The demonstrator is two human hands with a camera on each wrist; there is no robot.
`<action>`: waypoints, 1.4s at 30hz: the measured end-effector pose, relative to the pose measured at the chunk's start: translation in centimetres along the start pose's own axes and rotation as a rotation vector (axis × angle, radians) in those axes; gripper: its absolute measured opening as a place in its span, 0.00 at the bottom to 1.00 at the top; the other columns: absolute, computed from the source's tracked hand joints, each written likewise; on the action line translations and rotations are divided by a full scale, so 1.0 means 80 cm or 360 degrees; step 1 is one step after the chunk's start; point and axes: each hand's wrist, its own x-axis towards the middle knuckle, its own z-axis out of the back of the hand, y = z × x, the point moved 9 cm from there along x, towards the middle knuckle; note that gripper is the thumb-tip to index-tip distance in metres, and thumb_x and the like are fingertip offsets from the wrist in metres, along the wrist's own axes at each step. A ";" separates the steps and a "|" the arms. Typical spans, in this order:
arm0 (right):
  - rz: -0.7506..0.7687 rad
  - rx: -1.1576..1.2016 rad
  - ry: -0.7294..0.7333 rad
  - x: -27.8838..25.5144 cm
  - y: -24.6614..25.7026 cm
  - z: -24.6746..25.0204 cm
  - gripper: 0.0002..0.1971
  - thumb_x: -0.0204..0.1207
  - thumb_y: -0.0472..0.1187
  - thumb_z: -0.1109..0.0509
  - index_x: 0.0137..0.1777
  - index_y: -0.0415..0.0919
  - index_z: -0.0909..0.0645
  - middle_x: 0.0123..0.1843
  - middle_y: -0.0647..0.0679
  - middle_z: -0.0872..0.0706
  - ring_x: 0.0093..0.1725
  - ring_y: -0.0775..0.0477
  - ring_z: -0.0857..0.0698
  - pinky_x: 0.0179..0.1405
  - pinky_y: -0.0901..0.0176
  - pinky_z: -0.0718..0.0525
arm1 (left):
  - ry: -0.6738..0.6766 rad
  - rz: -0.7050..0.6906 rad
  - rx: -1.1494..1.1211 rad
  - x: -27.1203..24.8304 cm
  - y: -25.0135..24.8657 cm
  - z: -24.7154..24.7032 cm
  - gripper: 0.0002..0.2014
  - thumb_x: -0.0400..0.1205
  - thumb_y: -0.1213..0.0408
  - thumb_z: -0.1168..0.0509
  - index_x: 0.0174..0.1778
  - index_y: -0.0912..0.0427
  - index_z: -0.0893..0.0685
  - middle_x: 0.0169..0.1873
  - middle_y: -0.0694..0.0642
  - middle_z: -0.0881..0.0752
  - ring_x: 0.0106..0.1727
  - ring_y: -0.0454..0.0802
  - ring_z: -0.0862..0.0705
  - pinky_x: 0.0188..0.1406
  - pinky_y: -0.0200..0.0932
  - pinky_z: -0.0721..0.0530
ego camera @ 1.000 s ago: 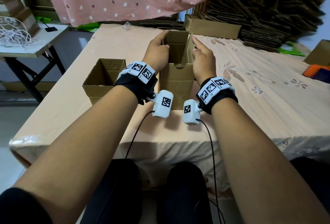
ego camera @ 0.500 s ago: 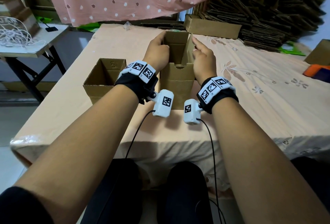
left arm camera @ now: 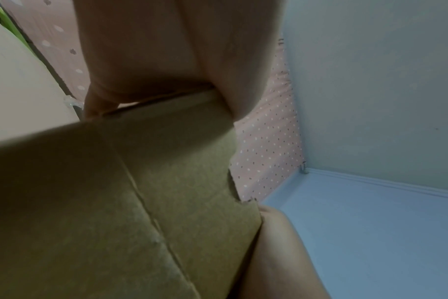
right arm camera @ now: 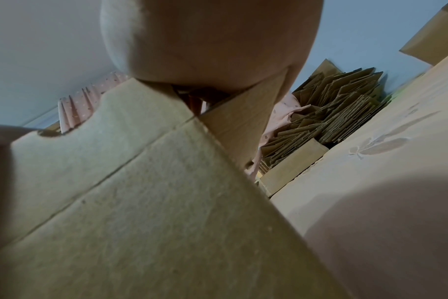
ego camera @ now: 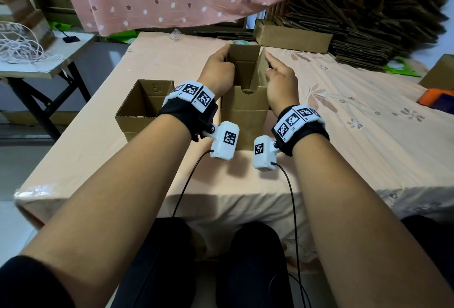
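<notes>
A tall brown cardboard box (ego camera: 244, 113) stands mid-table with its top flaps upright. My left hand (ego camera: 218, 71) grips the left flap at its top edge, the fingers reaching along it toward the far corner. My right hand (ego camera: 279, 78) holds the right flap, with the thumb on its inner side and the index finger stretched along its outer face. In the left wrist view, the palm (left arm camera: 153, 60) sits over the edge of the cardboard (left arm camera: 115, 202). The right wrist view shows the right hand (right arm camera: 205, 40) on top of the flap (right arm camera: 153, 202).
A second open box (ego camera: 145, 108) stands just left of my left wrist. A long low box (ego camera: 292, 37) and a stack of flat cardboard (ego camera: 368, 25) lie at the back right. A side table with white cord (ego camera: 22, 44) stands left. An orange object (ego camera: 437, 97) lies far right.
</notes>
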 end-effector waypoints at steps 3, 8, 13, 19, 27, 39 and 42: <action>0.0002 0.0000 -0.0002 0.001 0.000 0.001 0.25 0.84 0.37 0.45 0.78 0.55 0.24 0.79 0.54 0.23 0.76 0.50 0.24 0.60 0.68 0.28 | 0.0006 0.0003 0.0043 0.000 0.000 -0.001 0.28 0.86 0.78 0.52 0.74 0.48 0.21 0.51 0.44 0.15 0.50 0.34 0.18 0.37 0.27 0.21; 0.0001 -0.0016 -0.0009 0.002 -0.003 0.001 0.24 0.85 0.38 0.45 0.78 0.55 0.24 0.77 0.52 0.21 0.70 0.51 0.21 0.55 0.68 0.27 | -0.0013 -0.0004 0.0102 0.001 0.001 -0.001 0.28 0.85 0.77 0.52 0.75 0.49 0.21 0.57 0.49 0.14 0.51 0.36 0.18 0.41 0.31 0.22; -0.0020 -0.0036 -0.0001 0.004 -0.005 0.000 0.25 0.83 0.39 0.45 0.78 0.57 0.24 0.75 0.51 0.19 0.61 0.50 0.20 0.60 0.60 0.24 | 0.0000 -0.0005 0.0199 0.000 -0.002 -0.002 0.28 0.86 0.77 0.52 0.77 0.50 0.24 0.59 0.48 0.16 0.57 0.45 0.19 0.58 0.39 0.18; -0.0036 -0.0044 0.0008 0.001 -0.005 -0.001 0.25 0.82 0.40 0.45 0.77 0.57 0.23 0.73 0.51 0.18 0.69 0.46 0.19 0.67 0.54 0.20 | -0.0010 -0.0011 0.0339 0.000 -0.005 0.001 0.33 0.82 0.77 0.52 0.84 0.47 0.33 0.70 0.54 0.18 0.68 0.54 0.19 0.72 0.52 0.20; -0.0049 -0.0051 0.0024 0.003 -0.007 -0.002 0.25 0.82 0.40 0.45 0.76 0.59 0.23 0.62 0.53 0.16 0.56 0.48 0.20 0.61 0.55 0.20 | -0.0044 -0.0003 0.0626 -0.001 -0.006 0.001 0.26 0.84 0.71 0.49 0.77 0.47 0.26 0.68 0.53 0.16 0.65 0.55 0.19 0.64 0.47 0.20; -0.0067 -0.0058 0.0025 0.002 -0.006 -0.001 0.24 0.85 0.38 0.45 0.78 0.56 0.24 0.77 0.50 0.21 0.69 0.49 0.20 0.60 0.62 0.25 | -0.0005 0.0071 0.0796 0.000 -0.004 -0.001 0.26 0.84 0.67 0.48 0.80 0.51 0.30 0.68 0.58 0.17 0.67 0.60 0.19 0.69 0.60 0.19; -0.0064 -0.0062 0.0035 0.002 -0.006 -0.003 0.24 0.85 0.38 0.46 0.78 0.55 0.25 0.78 0.50 0.22 0.70 0.49 0.21 0.58 0.63 0.26 | -0.0010 0.0075 0.0771 0.001 -0.004 0.000 0.26 0.85 0.69 0.48 0.80 0.51 0.30 0.69 0.57 0.17 0.67 0.59 0.19 0.69 0.56 0.20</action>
